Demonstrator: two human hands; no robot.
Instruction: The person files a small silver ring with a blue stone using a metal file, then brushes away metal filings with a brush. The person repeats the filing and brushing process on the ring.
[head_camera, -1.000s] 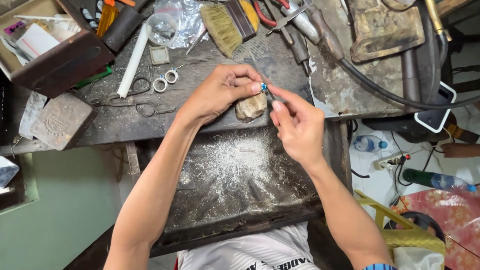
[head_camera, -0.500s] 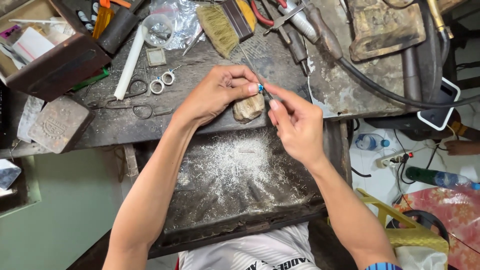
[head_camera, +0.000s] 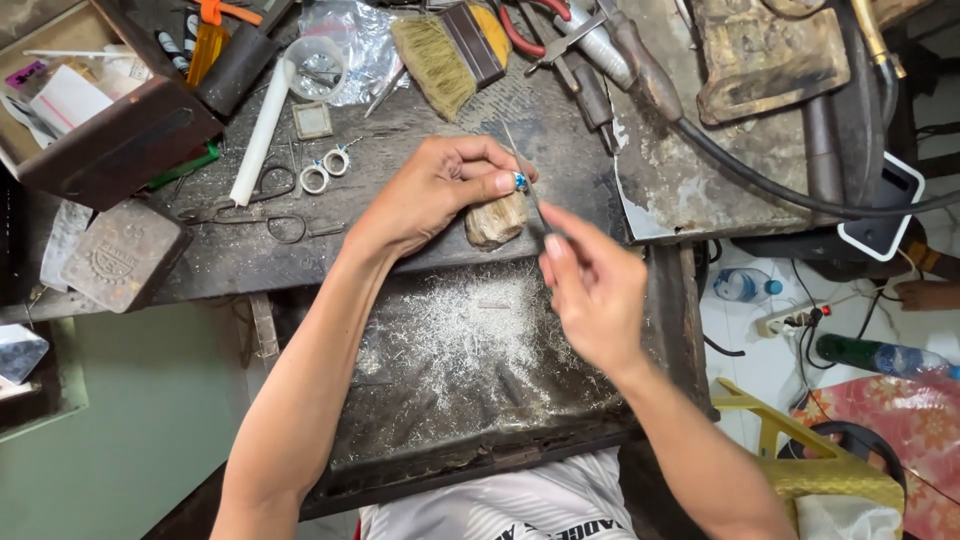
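Pinching blue-stoned ring (head_camera: 519, 181) between left fingertips (head_camera: 500, 185)

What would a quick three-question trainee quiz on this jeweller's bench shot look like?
1. True or false: the left hand pinches a small piece with a blue stone against the worn wooden bench peg.
2. What does the right hand hold? A) thin metal needle tool B) scissors C) brush
3. What lies in the dark metal tray below the hands?

Key: 1 true; 2 A; 3 silvery metal filings.
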